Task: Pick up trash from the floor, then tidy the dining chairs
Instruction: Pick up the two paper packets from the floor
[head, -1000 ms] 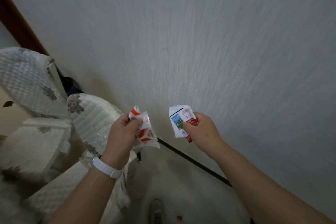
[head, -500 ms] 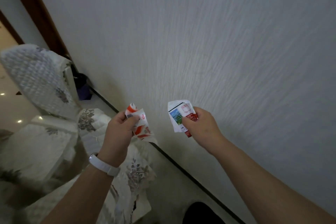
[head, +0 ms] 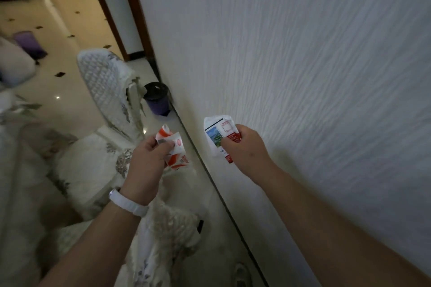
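Note:
My left hand [head: 147, 162] pinches a crumpled red-and-white wrapper [head: 175, 149] in front of me. My right hand [head: 246, 150] holds a white wrapper with a green picture and red print [head: 218, 134], close to the wall. Both hands are raised above the floor strip beside the wall. A dining chair with a quilted white floral cover [head: 106, 91] stands to the left, its back upright. A second covered chair back [head: 163, 235] is just below my left wrist.
A textured white wall [head: 303, 77] fills the right side, with a dark skirting line [head: 221, 193] along the floor. A purple bin with a black liner [head: 156, 98] sits against the wall beyond the chair. A second purple bin [head: 29, 44] stands far left on the glossy tiled floor.
The view has swung up and left, bringing the hallway, the doorway and the purple bin by the wall into sight. Both hands keep their wrappers and stay in much the same pose.

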Tool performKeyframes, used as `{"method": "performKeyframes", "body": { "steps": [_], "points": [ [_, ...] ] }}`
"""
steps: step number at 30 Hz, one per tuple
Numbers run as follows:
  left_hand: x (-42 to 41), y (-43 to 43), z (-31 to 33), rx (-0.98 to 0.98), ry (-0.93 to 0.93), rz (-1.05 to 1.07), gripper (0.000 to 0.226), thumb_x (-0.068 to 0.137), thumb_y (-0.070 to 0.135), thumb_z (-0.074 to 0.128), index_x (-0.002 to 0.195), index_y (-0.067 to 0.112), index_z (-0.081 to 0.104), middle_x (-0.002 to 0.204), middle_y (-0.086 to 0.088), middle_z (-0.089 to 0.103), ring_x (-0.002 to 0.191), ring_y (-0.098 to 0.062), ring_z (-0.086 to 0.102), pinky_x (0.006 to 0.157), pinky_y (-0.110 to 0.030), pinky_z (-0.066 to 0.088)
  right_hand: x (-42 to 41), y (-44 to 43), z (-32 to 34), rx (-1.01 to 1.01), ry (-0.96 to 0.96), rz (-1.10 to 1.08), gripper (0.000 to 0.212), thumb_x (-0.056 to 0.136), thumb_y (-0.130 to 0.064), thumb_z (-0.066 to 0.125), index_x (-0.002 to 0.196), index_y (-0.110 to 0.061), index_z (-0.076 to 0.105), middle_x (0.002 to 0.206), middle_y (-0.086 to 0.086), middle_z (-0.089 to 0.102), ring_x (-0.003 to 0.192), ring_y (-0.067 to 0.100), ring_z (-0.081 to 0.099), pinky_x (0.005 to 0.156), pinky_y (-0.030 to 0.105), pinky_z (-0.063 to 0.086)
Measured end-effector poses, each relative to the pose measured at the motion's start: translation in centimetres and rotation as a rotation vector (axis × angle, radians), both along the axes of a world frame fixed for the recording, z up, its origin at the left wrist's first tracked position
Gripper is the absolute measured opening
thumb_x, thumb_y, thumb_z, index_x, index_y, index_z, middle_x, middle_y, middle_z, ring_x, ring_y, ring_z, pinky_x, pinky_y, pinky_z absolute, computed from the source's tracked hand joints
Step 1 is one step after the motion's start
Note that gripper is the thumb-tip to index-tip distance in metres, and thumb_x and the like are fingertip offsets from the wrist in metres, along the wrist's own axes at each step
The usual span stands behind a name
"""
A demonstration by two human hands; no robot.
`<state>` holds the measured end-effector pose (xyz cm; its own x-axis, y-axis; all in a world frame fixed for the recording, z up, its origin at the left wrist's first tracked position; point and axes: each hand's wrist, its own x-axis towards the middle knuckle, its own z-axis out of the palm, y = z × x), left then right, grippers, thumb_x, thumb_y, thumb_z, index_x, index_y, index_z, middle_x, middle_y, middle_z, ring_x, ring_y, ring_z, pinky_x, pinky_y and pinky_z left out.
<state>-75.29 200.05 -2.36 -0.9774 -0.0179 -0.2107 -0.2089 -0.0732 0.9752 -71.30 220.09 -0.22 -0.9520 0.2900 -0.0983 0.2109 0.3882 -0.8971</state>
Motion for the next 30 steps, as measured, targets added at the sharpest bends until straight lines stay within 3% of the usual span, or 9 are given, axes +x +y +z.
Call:
{"method": "performKeyframes", "body": {
  "steps": [3, 5, 8, 11, 15, 18, 23, 27, 30],
  "points": [
    [-1.2, -0.1, 0.3, -0.035, 0.004, 0.081, 0.020, 0.092, 0.008, 0.059, 0.108, 0.010, 0.069, 0.096, -0.012, 0.074, 0.088, -0.031, 0.071, 0.077, -0.046, 0.059, -3.2, -0.1, 0.1, -0.010, 0.023, 0.059, 0.013, 0.086, -0.016, 0.058, 0.092, -0.007, 0.066, 0.083, 0.010, 0.069, 0.075, 0.027, 0.067, 0.064, 0.046, 0.056],
    [-2.2, -0.6, 0.6, -0.051, 0.014, 0.128, 0.019, 0.091, 0.009, 0.060, 0.107, 0.009, 0.070, 0.097, -0.015, 0.073, 0.090, -0.036, 0.070, 0.080, -0.050, 0.058, -5.2, -0.4, 0.3, -0.023, 0.029, 0.086, 0.011, 0.085, -0.014, 0.057, 0.087, -0.007, 0.066, 0.081, 0.011, 0.068, 0.071, 0.028, 0.066, 0.061, 0.042, 0.056],
    [-4.0, -1.5, 1.3, -0.051, 0.023, 0.203, 0.019, 0.091, 0.006, 0.057, 0.105, 0.007, 0.070, 0.096, -0.015, 0.073, 0.088, -0.034, 0.069, 0.078, -0.046, 0.057, -8.3, -1.2, 0.6, -0.069, 0.040, 0.123, 0.011, 0.085, -0.010, 0.056, 0.087, -0.005, 0.065, 0.083, 0.014, 0.069, 0.064, 0.019, 0.062, 0.051, 0.027, 0.050],
    [-6.4, -2.7, 1.2, -0.041, 0.032, 0.243, 0.019, 0.090, 0.005, 0.057, 0.104, 0.005, 0.070, 0.096, -0.015, 0.073, 0.088, -0.034, 0.069, 0.080, -0.048, 0.057, -11.8, -2.0, 0.4, -0.065, 0.041, 0.147, 0.013, 0.085, -0.007, 0.054, 0.091, -0.002, 0.066, 0.084, 0.015, 0.069, 0.065, 0.018, 0.062, 0.049, 0.022, 0.047],
    [-10.6, -4.9, 0.0, -0.004, 0.026, 0.288, 0.020, 0.092, 0.005, 0.056, 0.105, 0.007, 0.070, 0.094, -0.011, 0.074, 0.087, -0.030, 0.069, 0.076, -0.043, 0.057, -17.0, -3.6, -0.4, -0.041, 0.038, 0.178, 0.011, 0.087, -0.008, 0.056, 0.090, -0.007, 0.066, 0.084, 0.011, 0.069, 0.067, 0.017, 0.064, 0.054, 0.024, 0.053],
    [-14.6, -6.9, -0.8, 0.024, 0.022, 0.312, 0.019, 0.092, 0.007, 0.057, 0.102, 0.012, 0.072, 0.096, -0.010, 0.074, 0.090, -0.029, 0.070, 0.078, -0.042, 0.056, -21.3, -5.0, -1.0, -0.003, 0.015, 0.194, 0.014, 0.088, -0.009, 0.056, 0.097, -0.005, 0.066, 0.089, 0.012, 0.069, 0.076, 0.024, 0.068, 0.068, 0.035, 0.058],
    [-21.2, -9.8, -0.8, 0.068, 0.041, 0.354, 0.018, 0.092, 0.007, 0.057, 0.088, 0.015, 0.072, 0.081, -0.006, 0.073, 0.078, -0.024, 0.071, 0.064, -0.034, 0.056, -28.5, -7.4, -0.4, 0.064, 0.027, 0.242, 0.016, 0.087, -0.007, 0.055, 0.098, -0.001, 0.065, 0.090, 0.016, 0.069, 0.070, 0.017, 0.063, 0.058, 0.027, 0.054],
    [-25.2, -11.9, -1.1, 0.065, 0.046, 0.332, 0.013, 0.091, 0.009, 0.061, 0.096, 0.011, 0.072, 0.089, -0.012, 0.073, 0.086, -0.033, 0.070, 0.079, -0.048, 0.058, -32.4, -9.4, -0.1, 0.082, 0.033, 0.262, 0.017, 0.087, -0.008, 0.056, 0.100, 0.000, 0.065, 0.091, 0.015, 0.069, 0.074, 0.018, 0.065, 0.066, 0.035, 0.057],
    [-27.2, -13.4, -1.2, 0.089, 0.032, 0.363, 0.012, 0.091, 0.011, 0.061, 0.094, 0.015, 0.072, 0.086, -0.004, 0.073, 0.084, -0.027, 0.070, 0.078, -0.045, 0.058, -34.8, -10.8, -0.4, 0.092, 0.019, 0.286, 0.016, 0.087, -0.007, 0.056, 0.098, -0.003, 0.066, 0.089, 0.012, 0.069, 0.072, 0.013, 0.063, 0.058, 0.024, 0.054]
  ]
}}
